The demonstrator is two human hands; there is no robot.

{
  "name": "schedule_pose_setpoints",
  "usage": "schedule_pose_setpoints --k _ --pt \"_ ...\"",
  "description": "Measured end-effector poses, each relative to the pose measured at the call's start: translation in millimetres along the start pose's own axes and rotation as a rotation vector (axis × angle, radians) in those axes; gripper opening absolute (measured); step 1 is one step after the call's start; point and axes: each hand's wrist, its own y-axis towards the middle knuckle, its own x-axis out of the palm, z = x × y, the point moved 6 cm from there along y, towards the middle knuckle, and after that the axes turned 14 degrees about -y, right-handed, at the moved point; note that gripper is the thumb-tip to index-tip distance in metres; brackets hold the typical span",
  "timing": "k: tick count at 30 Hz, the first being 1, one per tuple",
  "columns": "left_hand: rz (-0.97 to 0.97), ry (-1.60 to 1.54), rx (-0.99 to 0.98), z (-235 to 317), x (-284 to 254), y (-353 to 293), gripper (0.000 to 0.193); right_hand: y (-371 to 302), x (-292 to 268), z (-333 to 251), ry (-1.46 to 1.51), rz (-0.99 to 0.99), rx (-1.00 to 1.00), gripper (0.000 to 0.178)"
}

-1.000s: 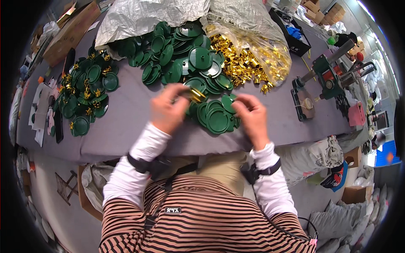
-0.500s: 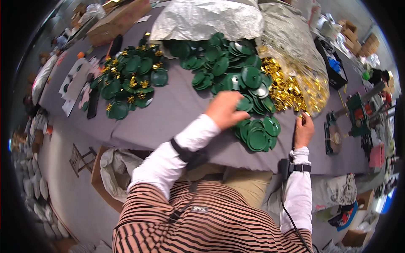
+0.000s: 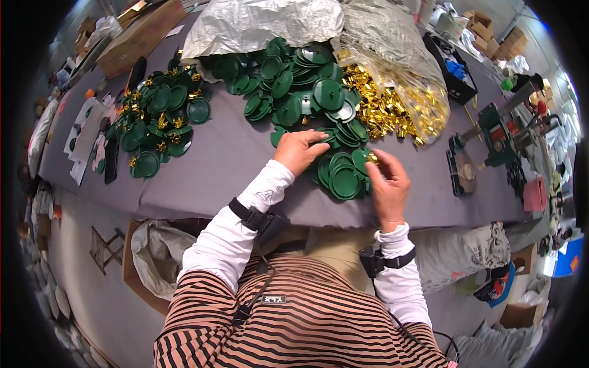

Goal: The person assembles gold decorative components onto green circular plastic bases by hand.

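Note:
My left hand (image 3: pixel 297 153) is closed on a green plastic disc (image 3: pixel 278 135), which sticks out beyond its knuckles. Part of its grip is hidden under the palm. Its thumb and forefinger point right, over the lower part of the large pile of green discs (image 3: pixel 328 94). A small shiny gold piece (image 3: pixel 372 158) is pinched between the thumb and fingertips of my right hand (image 3: pixel 390 186). That hand is beside a smaller heap of green discs (image 3: pixel 345 182) near the table's front edge. Loose gold pieces (image 3: pixel 380 107) spill from a clear plastic bag (image 3: pixel 429 101) beyond it.
Green discs with gold pieces on them (image 3: pixel 161 98) lie in a heap at left, beside a dark phone (image 3: pixel 111 161). A silvery sack (image 3: pixel 264 24) covers the back of the large pile. At right stand a green hand press (image 3: pixel 494 129) and a black box (image 3: pixel 451 73).
My right hand has moved left from the gold pieces to the discs, carrying a gold piece. My left hand has drawn back from the pile with a green disc. The view has shifted.

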Motion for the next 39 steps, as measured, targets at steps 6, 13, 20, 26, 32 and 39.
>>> schedule_pose_setpoints --k 6,13,20,26,32,39 --pt "0.063 -0.6 -0.214 16 11 -6 0.023 -11 14 -23 0.075 -0.01 0.033 0.027" --pt "0.004 -0.775 -0.207 36 48 -34 0.024 -12 15 -39 -0.162 0.073 -0.287 0.026" --pt "-0.014 -0.225 0.103 59 51 -52 0.032 -22 16 -7 0.259 -0.091 0.222 0.024" --pt "-0.049 -0.093 0.202 54 24 -46 0.035 -21 38 -1 0.536 -0.353 0.428 0.03" --pt "0.371 0.363 0.211 41 -160 30 0.033 66 -43 66 -0.435 0.177 0.021 0.025" --pt "0.236 0.174 0.142 51 -113 25 0.034 109 -24 114 -0.926 0.007 -0.163 0.024"
